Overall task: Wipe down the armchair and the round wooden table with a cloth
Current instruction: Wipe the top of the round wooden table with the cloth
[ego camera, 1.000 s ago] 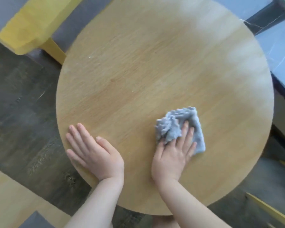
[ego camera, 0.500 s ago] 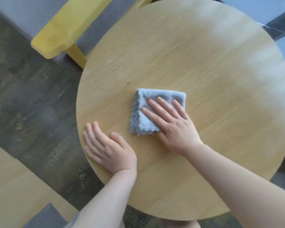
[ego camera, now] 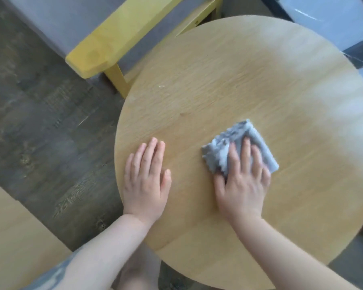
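From my feed I see the cloth (ego camera: 240,146) as a small blue-grey square of fluffy fabric, folded over on itself, with a wavy scalloped hem showing along its left edge. It lies flat on the round wooden table (ego camera: 239,84), on the near half of the top and a little right of the middle. The table top is pale, light-grained wood with a thin rim, and a few tiny white specks sit on it toward the far left. Light glare washes out its right side. I see no containers here and nothing else resting on the top.

My right hand (ego camera: 242,185) lies palm down on the cloth, fingers straight and slightly spread, pressing it onto the wood; the fingertips reach toward the cloth's far corner and the heel of the hand is on bare table. It is a flat press, not a pinch. My left hand (ego camera: 146,181) rests flat on the bare wood near the left rim, fingers straight and together, thumb out to the side, holding nothing. It sits just beside the cloth without touching it.

Behind the table's far left edge stands the armchair (ego camera: 111,42), with a yellow wooden armrest and leg and grey upholstery. Dark wood-look floor (ego camera: 40,122) lies to the left
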`<control>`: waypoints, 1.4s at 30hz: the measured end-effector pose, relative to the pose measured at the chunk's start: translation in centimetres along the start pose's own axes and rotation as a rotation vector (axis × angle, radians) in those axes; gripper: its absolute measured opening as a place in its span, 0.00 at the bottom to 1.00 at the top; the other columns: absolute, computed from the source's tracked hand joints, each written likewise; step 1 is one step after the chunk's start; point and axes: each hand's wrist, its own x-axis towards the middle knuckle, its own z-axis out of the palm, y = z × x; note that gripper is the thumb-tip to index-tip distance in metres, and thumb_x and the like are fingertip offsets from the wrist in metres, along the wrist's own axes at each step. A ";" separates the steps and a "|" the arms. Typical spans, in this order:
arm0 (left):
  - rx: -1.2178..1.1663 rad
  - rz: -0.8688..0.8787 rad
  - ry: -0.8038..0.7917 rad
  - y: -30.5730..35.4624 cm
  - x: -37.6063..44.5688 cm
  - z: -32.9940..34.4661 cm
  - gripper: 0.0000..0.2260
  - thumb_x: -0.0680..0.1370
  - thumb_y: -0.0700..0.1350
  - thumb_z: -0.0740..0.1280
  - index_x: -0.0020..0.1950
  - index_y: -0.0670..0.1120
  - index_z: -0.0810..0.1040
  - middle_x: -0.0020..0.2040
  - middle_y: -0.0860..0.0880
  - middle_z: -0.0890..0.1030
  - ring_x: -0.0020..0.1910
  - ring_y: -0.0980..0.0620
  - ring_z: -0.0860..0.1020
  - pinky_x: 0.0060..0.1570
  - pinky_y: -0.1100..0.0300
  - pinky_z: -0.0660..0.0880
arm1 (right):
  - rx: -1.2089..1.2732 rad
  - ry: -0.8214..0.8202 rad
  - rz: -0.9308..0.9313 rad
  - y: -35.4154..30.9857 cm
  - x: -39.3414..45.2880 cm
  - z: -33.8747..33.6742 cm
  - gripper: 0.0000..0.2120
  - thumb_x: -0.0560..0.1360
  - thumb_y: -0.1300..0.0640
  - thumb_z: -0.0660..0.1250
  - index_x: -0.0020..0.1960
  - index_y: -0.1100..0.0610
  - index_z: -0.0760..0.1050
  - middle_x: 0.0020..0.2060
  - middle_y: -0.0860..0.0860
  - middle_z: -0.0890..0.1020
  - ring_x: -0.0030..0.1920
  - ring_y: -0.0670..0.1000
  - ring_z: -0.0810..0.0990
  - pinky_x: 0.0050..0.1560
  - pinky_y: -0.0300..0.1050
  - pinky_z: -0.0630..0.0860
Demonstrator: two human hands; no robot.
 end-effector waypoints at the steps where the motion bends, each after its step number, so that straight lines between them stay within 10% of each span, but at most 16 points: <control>1: 0.013 0.039 0.002 -0.6 0.1 -0.1 0.25 0.80 0.50 0.54 0.76 0.44 0.62 0.76 0.45 0.63 0.75 0.45 0.59 0.74 0.47 0.54 | -0.017 -0.019 -0.087 -1.4 -1.1 0.2 0.34 0.68 0.44 0.58 0.72 0.53 0.66 0.74 0.57 0.64 0.71 0.58 0.61 0.64 0.55 0.59; 5: 0.097 0.090 -0.015 -1.0 0.3 0.1 0.27 0.80 0.52 0.52 0.77 0.43 0.60 0.77 0.45 0.60 0.77 0.45 0.57 0.74 0.45 0.54 | -0.006 -0.062 -0.581 -3.8 1.9 1.1 0.32 0.68 0.42 0.60 0.70 0.54 0.68 0.75 0.58 0.63 0.75 0.59 0.58 0.71 0.56 0.54; 11: 0.101 0.073 -0.038 -1.0 0.2 0.3 0.28 0.80 0.52 0.51 0.78 0.43 0.57 0.78 0.47 0.56 0.78 0.46 0.54 0.75 0.45 0.51 | 0.059 -0.047 0.010 -5.1 0.0 1.7 0.40 0.71 0.45 0.55 0.79 0.53 0.45 0.78 0.54 0.47 0.78 0.56 0.41 0.75 0.59 0.38; 16: 0.084 0.088 -0.040 -1.1 0.3 0.2 0.28 0.80 0.51 0.50 0.78 0.42 0.55 0.78 0.46 0.57 0.78 0.47 0.53 0.75 0.45 0.51 | -0.034 -0.113 -0.809 -3.3 3.4 1.8 0.35 0.73 0.44 0.56 0.78 0.50 0.53 0.77 0.49 0.56 0.78 0.53 0.51 0.76 0.57 0.47; 21: 0.070 0.072 -0.048 -1.0 0.2 0.2 0.27 0.81 0.50 0.49 0.79 0.43 0.53 0.79 0.48 0.52 0.78 0.48 0.51 0.75 0.45 0.49 | 0.111 0.045 0.254 -2.8 3.7 1.4 0.38 0.70 0.47 0.52 0.79 0.53 0.48 0.78 0.51 0.50 0.78 0.54 0.46 0.75 0.60 0.43; 26: 0.086 0.076 -0.048 -1.0 0.4 0.3 0.27 0.81 0.52 0.48 0.79 0.42 0.53 0.79 0.46 0.55 0.78 0.47 0.52 0.75 0.45 0.51 | -0.035 -0.166 -0.866 -2.8 6.3 0.7 0.34 0.74 0.45 0.55 0.78 0.50 0.53 0.77 0.48 0.54 0.78 0.52 0.50 0.76 0.57 0.45; 31: -0.057 0.001 -0.035 -0.8 0.4 -0.1 0.28 0.80 0.51 0.51 0.79 0.42 0.52 0.79 0.46 0.52 0.78 0.50 0.48 0.76 0.48 0.49 | 0.096 -0.002 0.136 -1.5 10.2 -0.1 0.35 0.74 0.49 0.52 0.79 0.50 0.47 0.79 0.49 0.48 0.78 0.51 0.44 0.76 0.58 0.42; 36: -0.120 -0.115 0.077 -2.2 3.6 -0.9 0.27 0.79 0.47 0.53 0.78 0.39 0.56 0.78 0.43 0.56 0.78 0.47 0.52 0.74 0.48 0.54 | -0.076 -0.178 -1.056 -3.9 10.3 -0.3 0.31 0.76 0.45 0.54 0.78 0.49 0.55 0.77 0.49 0.55 0.78 0.53 0.51 0.76 0.55 0.45; 42: -0.173 -0.198 0.193 -2.1 4.2 -0.4 0.26 0.79 0.44 0.56 0.77 0.39 0.59 0.78 0.43 0.58 0.77 0.46 0.55 0.75 0.48 0.53 | 0.117 -0.007 0.036 -6.7 11.1 0.1 0.33 0.75 0.48 0.51 0.79 0.47 0.49 0.78 0.47 0.49 0.78 0.50 0.43 0.76 0.55 0.39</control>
